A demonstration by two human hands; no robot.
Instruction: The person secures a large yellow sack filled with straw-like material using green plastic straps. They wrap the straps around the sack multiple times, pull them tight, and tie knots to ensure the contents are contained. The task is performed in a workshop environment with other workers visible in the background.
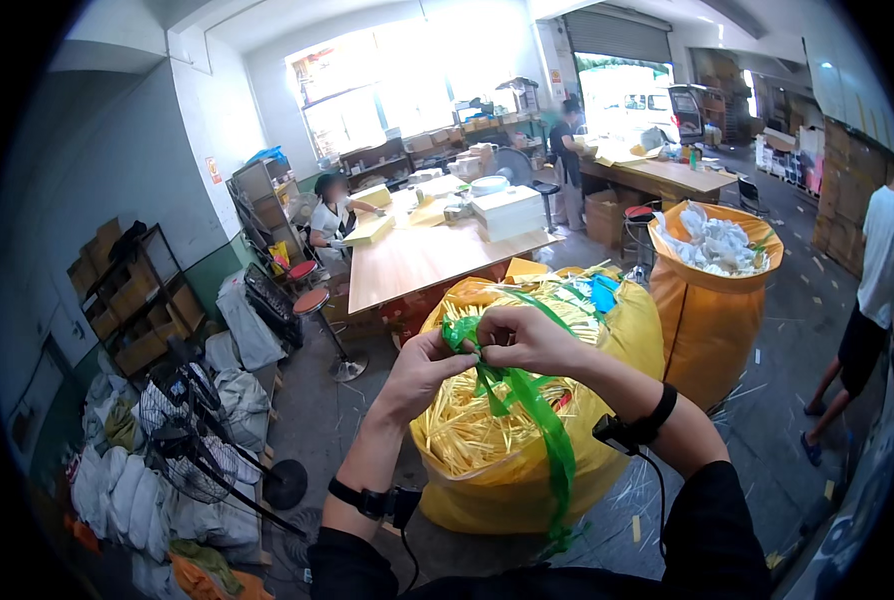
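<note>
A large yellow sack (487, 500) stands on the floor in front of me, stuffed with thin yellow strips (467, 428). Across its top runs a green plastic strip (557, 460), with one end hanging down the near side. Above the sack, my left hand (422, 372) pinches a bunched part of this green strip. My right hand (519, 338) is closed on the strip too, its fingers curled close beside the left ones. Between my fingers the exact lie of the plastic is hidden. Something blue (604, 294) shows at the far right of the sack's mouth.
An orange sack (712, 325) of white plastic stands at right. Beyond my sack is a wooden table (417, 268) with a seated person (332, 215). A stool (312, 302) and black fan (182, 415) stand left. Another person (877, 260) is far right.
</note>
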